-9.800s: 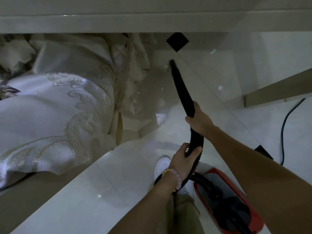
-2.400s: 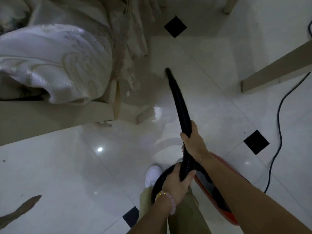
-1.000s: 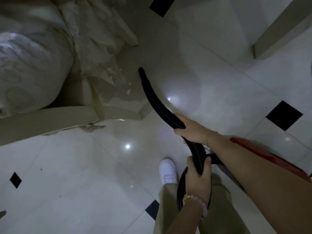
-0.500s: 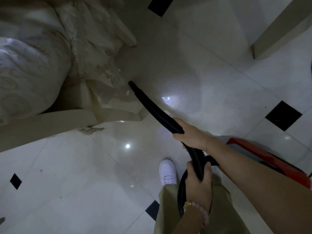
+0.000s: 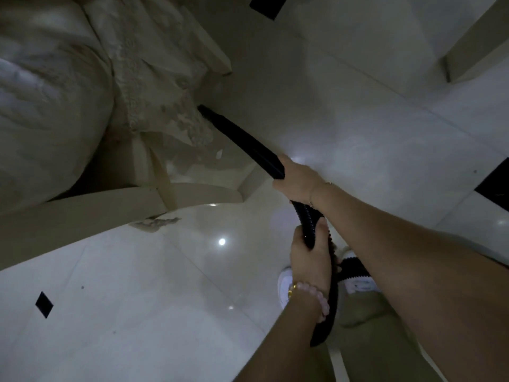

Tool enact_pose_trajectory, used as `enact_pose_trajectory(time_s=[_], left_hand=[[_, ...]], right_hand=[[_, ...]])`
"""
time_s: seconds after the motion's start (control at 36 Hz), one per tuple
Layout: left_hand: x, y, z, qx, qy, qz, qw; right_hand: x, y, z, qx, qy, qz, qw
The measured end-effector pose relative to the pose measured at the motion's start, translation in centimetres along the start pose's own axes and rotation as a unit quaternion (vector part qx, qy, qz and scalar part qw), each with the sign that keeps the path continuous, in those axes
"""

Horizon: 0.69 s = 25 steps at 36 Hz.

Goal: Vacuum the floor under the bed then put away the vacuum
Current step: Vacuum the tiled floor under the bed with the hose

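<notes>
Head view, nozzle beyond right hand grip, hose in left hand

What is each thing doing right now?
Nozzle, slanted, tip at the bedcover's lace edge.
Hose, bent, running between both hands.
Right hand, grips the nozzle.
Left hand, grips the hose.
Bedcover, bunched on the bed, lace draping at the corner.

Right arm comes in from the lower right, stretched forward, right hand wrapped round the back end of the nozzle. Left hand sits just behind it, fingers curled round the hose. Beaded bracelet on the left wrist, both forearms bare.
</notes>
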<state>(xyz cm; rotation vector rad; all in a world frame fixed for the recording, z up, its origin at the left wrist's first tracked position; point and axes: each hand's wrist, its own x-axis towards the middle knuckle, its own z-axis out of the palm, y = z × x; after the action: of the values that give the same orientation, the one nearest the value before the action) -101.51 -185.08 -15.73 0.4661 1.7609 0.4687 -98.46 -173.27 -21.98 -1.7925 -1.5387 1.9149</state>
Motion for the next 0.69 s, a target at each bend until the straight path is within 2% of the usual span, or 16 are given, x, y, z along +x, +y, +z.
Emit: enact_pose_trajectory(time_s=[0.11, 0.22, 0.33, 0.47, 0.58, 0.69], left_hand=[[-0.6, -0.7, -0.4, 0.02, -0.035, -0.029, 0.999], [-2.1, -1.3, -0.7, 0.041, -0.06, -0.022, 0.997], [-4.1, -2.0, -0.8, 0.128, -0.022, 0.014, 0.991], [-7.4, -3.6, -1.0, 0.161, -0.025, 0.003, 0.987], [-10.1, -4.1, -1.7, 0.224, -0.007, 0.05, 0.973], [-11.7, -4.7, -1.8, 0.225, -0.04, 0.005, 0.974]], right_hand=[[-1.3, 1.2, 0.2, -0.005, 0.04, 0.033, 0.999], [-3.0, 2.5, 0.5, 0.006, 0.064, 0.077, 0.995], [-5.4, 2.4, 0.9, 0.005, 0.062, 0.089, 0.994], [-9.1, 1.7, 1.6, -0.004, 0.043, 0.086, 0.995], [-11.8, 0.9, 1.8, -0.027, 0.015, 0.078, 0.996], [-13.3, 0.7, 2.5, -0.033, -0.025, 0.086, 0.995]])
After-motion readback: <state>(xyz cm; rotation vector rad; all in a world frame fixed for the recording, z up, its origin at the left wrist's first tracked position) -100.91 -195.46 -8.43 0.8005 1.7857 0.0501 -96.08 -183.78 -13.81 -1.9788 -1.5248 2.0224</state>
